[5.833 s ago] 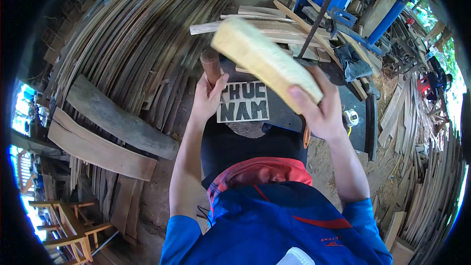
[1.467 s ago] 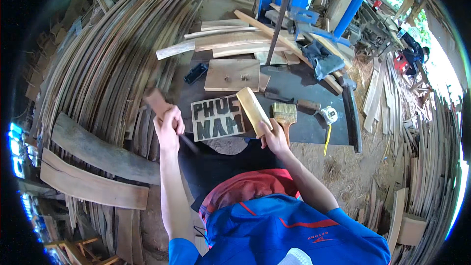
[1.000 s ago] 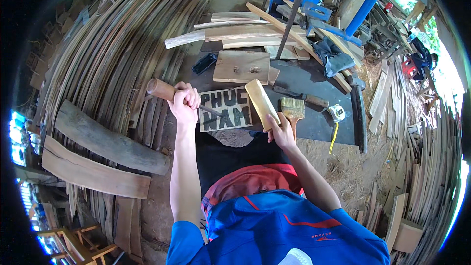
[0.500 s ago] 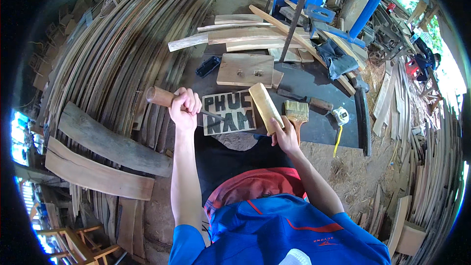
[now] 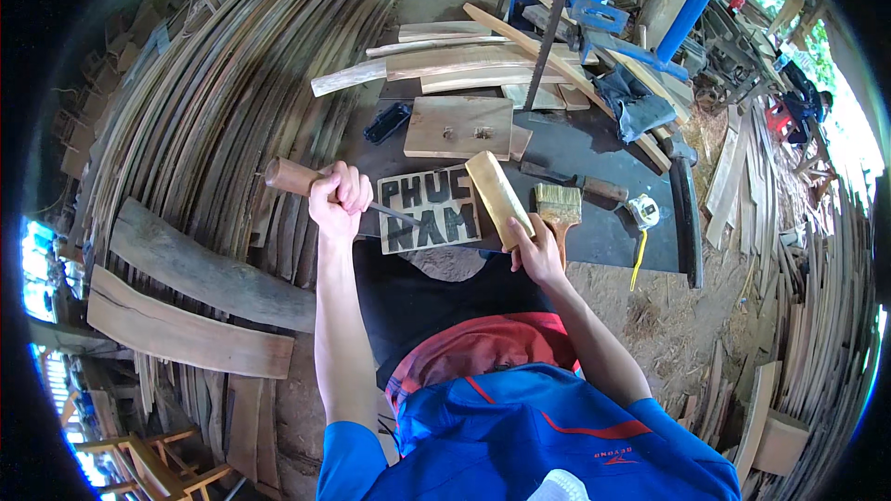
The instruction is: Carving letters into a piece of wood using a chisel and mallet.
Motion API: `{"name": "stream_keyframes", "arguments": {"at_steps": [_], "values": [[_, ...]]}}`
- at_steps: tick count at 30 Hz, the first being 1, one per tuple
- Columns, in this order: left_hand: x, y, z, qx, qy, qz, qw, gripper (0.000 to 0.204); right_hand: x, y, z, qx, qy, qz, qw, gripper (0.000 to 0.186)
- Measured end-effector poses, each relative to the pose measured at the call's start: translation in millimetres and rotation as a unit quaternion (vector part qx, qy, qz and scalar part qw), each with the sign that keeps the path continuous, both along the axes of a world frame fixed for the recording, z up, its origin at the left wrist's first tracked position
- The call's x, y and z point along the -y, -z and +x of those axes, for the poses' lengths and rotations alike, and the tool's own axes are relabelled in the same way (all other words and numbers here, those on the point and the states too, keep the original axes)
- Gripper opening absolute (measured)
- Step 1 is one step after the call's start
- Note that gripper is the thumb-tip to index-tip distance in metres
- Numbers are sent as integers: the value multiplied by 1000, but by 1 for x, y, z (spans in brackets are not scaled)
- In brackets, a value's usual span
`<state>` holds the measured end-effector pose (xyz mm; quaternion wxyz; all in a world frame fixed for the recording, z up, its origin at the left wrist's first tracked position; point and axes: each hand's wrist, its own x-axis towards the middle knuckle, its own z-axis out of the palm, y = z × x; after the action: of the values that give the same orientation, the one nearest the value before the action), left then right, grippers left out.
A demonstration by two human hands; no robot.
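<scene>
My left hand [image 5: 341,199] is closed around a chisel [image 5: 291,176]. Its round wooden handle sticks out to the left, and the thin dark blade reaches right across a pale board with dark lettering [image 5: 400,190]. My right hand [image 5: 538,252] grips the near end of a light wooden block [image 5: 495,187], whose far end lies by the board's right edge. Just right of that hand is a wide brush [image 5: 560,213] with pale bristles and a wooden handle. Behind the board sits a thick wood piece with two holes [image 5: 459,122].
On the dark table [image 5: 594,241] lie a wooden-handled tool [image 5: 605,189], a tape measure [image 5: 644,211] with yellow tape out, and a black case [image 5: 387,122]. Planks [image 5: 473,65] and a saw blade [image 5: 549,37] stand behind. Long wood strips [image 5: 223,102] are stacked at left.
The whole view has shifted slightly, so things appear a little further left. My left hand and the chisel have moved slightly left; my right hand keeps its grip on the block.
</scene>
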<state>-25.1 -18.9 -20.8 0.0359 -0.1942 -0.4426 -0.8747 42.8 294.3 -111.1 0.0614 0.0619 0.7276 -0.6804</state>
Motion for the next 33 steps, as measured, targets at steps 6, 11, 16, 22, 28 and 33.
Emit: {"name": "stream_keyframes", "arguments": {"at_steps": [6, 11, 16, 22, 28, 33], "values": [[6, 3, -1, 9, -9, 6, 1000, 36, -1, 7, 0, 4, 6, 14, 1000, 39], [6, 5, 0, 7, -8, 4, 1000, 36, -3, 5, 1, -14, 2, 27, 1000, 42], [4, 3, 1, 6, -1, 0, 1000, 36, -1, 2, 0, -6, 4, 35, 999, 42], [-2, -4, -7, 9, 44, -41, 998, 37, -2, -1, 0, -2, 2, 33, 999, 43], [-5, -4, -10, 42, 12, -44, 998, 36, -4, 6, 0, -4, -2, 34, 999, 47], [-4, -4, -7, 59, -27, -26, 998, 36, -5, 4, 0, -3, -7, 38, 999, 47]]}}
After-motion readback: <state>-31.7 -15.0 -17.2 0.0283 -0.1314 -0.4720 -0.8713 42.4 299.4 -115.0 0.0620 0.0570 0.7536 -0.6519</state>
